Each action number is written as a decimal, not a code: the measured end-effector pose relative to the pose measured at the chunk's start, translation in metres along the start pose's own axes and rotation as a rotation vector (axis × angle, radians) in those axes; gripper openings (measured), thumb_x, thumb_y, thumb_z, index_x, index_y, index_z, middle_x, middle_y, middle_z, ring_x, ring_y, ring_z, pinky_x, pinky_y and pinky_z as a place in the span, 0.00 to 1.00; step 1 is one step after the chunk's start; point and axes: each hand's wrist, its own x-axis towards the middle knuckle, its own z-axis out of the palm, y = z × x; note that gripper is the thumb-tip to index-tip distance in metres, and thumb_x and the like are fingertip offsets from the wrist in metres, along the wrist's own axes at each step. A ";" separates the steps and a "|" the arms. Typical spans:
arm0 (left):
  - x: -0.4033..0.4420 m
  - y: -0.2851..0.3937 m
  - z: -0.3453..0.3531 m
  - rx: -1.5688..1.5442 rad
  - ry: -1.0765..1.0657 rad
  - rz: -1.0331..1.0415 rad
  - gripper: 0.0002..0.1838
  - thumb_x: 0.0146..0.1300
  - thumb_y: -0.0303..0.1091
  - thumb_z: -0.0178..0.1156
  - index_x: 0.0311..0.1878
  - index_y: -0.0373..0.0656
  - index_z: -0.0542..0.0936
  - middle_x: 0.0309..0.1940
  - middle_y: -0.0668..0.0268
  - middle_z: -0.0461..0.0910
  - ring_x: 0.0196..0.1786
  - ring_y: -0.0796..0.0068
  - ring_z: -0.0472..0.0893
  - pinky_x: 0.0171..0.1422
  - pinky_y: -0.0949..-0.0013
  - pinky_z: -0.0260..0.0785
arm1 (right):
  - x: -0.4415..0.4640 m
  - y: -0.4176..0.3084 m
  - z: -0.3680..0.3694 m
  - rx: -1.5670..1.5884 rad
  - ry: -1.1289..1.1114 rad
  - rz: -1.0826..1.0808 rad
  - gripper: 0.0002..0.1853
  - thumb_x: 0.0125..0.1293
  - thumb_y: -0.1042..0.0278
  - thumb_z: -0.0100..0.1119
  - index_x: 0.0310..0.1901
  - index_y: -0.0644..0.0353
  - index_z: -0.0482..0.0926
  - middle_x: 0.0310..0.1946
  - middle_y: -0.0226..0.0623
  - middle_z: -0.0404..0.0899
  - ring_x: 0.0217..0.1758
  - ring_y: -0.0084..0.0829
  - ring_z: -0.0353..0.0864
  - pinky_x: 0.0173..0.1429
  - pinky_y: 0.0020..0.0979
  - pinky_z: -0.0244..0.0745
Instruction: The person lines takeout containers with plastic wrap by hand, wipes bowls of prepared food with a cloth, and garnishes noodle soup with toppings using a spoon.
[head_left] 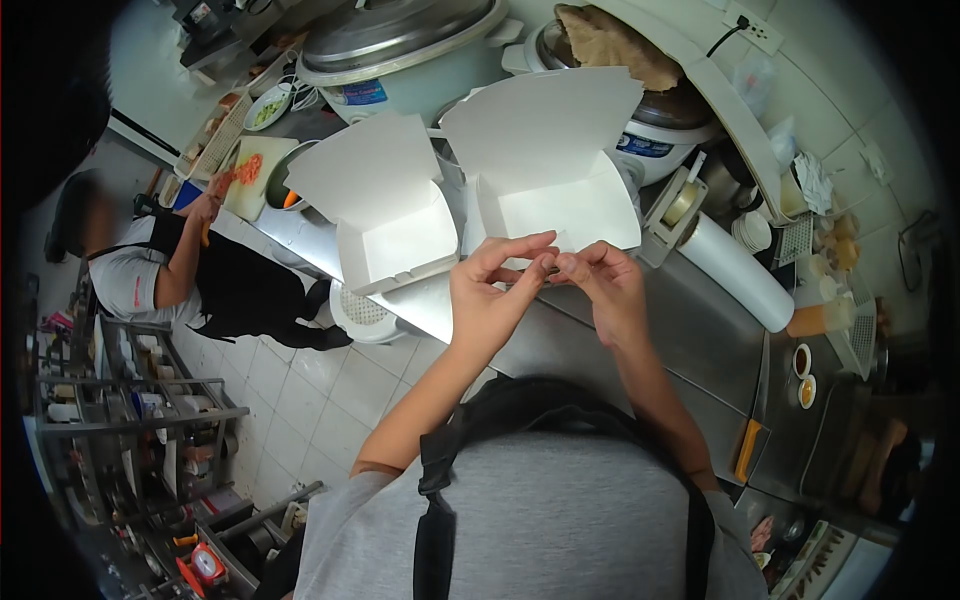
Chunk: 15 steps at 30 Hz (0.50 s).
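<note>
My left hand (488, 300) and my right hand (614, 298) meet in front of me, thumbs and fingers pinched together. Between the fingertips is something small, perhaps thin and see-through, that I cannot make out. Just beyond my hands stands a white paper takeaway box (560, 205) with its lid raised; only its bare inside shows. To its left is a second, smaller white takeaway box (395, 245), also with its lid up. Both rest on the steel counter (545, 345).
Large rice cookers (410, 75) stand behind the boxes. On the right are a plastic wrap roll (738, 270), two sauce cups (803, 362) and an orange-handled knife (748, 450). At left, a co-worker (190, 260) handles chopped orange food on a cutting board (243, 200).
</note>
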 end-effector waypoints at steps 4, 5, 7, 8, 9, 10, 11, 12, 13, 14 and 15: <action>0.001 -0.001 -0.003 0.207 -0.008 0.193 0.14 0.54 0.26 0.65 0.45 0.47 0.86 0.40 0.64 0.82 0.41 0.75 0.77 0.37 0.75 0.75 | 0.000 -0.001 0.001 0.020 -0.003 0.079 0.06 0.63 0.73 0.64 0.32 0.63 0.77 0.33 0.37 0.82 0.35 0.23 0.81 0.44 0.28 0.81; 0.001 -0.002 -0.004 0.287 -0.013 0.266 0.15 0.52 0.26 0.66 0.45 0.49 0.86 0.41 0.64 0.82 0.41 0.73 0.76 0.38 0.73 0.74 | 0.000 -0.002 0.001 0.027 0.008 0.109 0.06 0.63 0.73 0.64 0.32 0.62 0.76 0.33 0.37 0.82 0.34 0.23 0.81 0.44 0.28 0.81; 0.001 0.001 -0.005 0.473 0.045 0.391 0.16 0.49 0.27 0.66 0.44 0.52 0.87 0.43 0.63 0.80 0.40 0.70 0.76 0.38 0.70 0.73 | 0.000 0.001 -0.003 0.079 0.010 0.147 0.07 0.64 0.72 0.63 0.31 0.61 0.75 0.32 0.35 0.81 0.34 0.23 0.81 0.44 0.28 0.80; 0.002 0.002 -0.006 0.568 0.074 0.454 0.17 0.47 0.27 0.66 0.43 0.53 0.87 0.45 0.62 0.80 0.40 0.68 0.75 0.38 0.69 0.72 | 0.001 0.002 -0.004 0.106 0.011 0.164 0.07 0.64 0.71 0.63 0.31 0.61 0.75 0.31 0.34 0.81 0.34 0.24 0.80 0.44 0.28 0.80; 0.002 0.001 -0.007 0.594 0.073 0.478 0.17 0.47 0.27 0.66 0.43 0.54 0.87 0.46 0.62 0.79 0.40 0.68 0.75 0.38 0.68 0.71 | 0.001 0.002 -0.003 0.112 0.013 0.174 0.07 0.64 0.71 0.63 0.31 0.60 0.75 0.31 0.34 0.80 0.33 0.24 0.80 0.45 0.29 0.79; 0.003 -0.001 -0.009 0.620 0.072 0.502 0.17 0.46 0.27 0.66 0.42 0.55 0.87 0.47 0.62 0.79 0.40 0.67 0.75 0.38 0.68 0.70 | 0.000 0.002 -0.003 0.117 0.015 0.185 0.07 0.64 0.70 0.62 0.31 0.60 0.75 0.30 0.33 0.80 0.33 0.23 0.79 0.45 0.29 0.79; 0.004 -0.002 -0.010 0.645 0.070 0.527 0.17 0.46 0.28 0.66 0.42 0.55 0.87 0.48 0.62 0.78 0.40 0.66 0.75 0.38 0.67 0.70 | 0.000 0.002 -0.002 0.122 0.019 0.195 0.07 0.64 0.70 0.62 0.30 0.60 0.74 0.29 0.33 0.79 0.33 0.23 0.79 0.45 0.29 0.79; 0.005 -0.002 -0.010 0.657 0.062 0.557 0.17 0.46 0.27 0.65 0.42 0.56 0.87 0.47 0.62 0.78 0.40 0.65 0.74 0.39 0.67 0.69 | 0.000 0.002 -0.003 0.144 0.017 0.205 0.07 0.64 0.70 0.62 0.30 0.59 0.74 0.29 0.32 0.79 0.33 0.23 0.79 0.45 0.30 0.78; 0.005 -0.002 -0.010 0.669 0.055 0.588 0.17 0.46 0.27 0.65 0.41 0.56 0.87 0.47 0.62 0.78 0.41 0.64 0.74 0.39 0.67 0.69 | 0.001 0.002 -0.003 0.166 0.014 0.216 0.07 0.64 0.70 0.61 0.30 0.58 0.74 0.29 0.32 0.78 0.33 0.23 0.78 0.46 0.30 0.78; 0.006 -0.002 -0.010 0.681 0.048 0.619 0.17 0.45 0.27 0.65 0.41 0.56 0.87 0.47 0.62 0.78 0.41 0.64 0.74 0.39 0.67 0.68 | 0.001 0.003 -0.003 0.189 0.012 0.226 0.08 0.65 0.70 0.61 0.30 0.58 0.73 0.29 0.32 0.78 0.33 0.23 0.78 0.46 0.30 0.78; 0.008 -0.001 -0.010 0.684 0.039 0.627 0.17 0.45 0.27 0.65 0.41 0.56 0.87 0.47 0.62 0.78 0.42 0.63 0.74 0.40 0.67 0.68 | 0.001 0.003 -0.003 0.194 0.022 0.231 0.08 0.65 0.70 0.61 0.29 0.57 0.73 0.29 0.32 0.78 0.33 0.23 0.78 0.46 0.30 0.78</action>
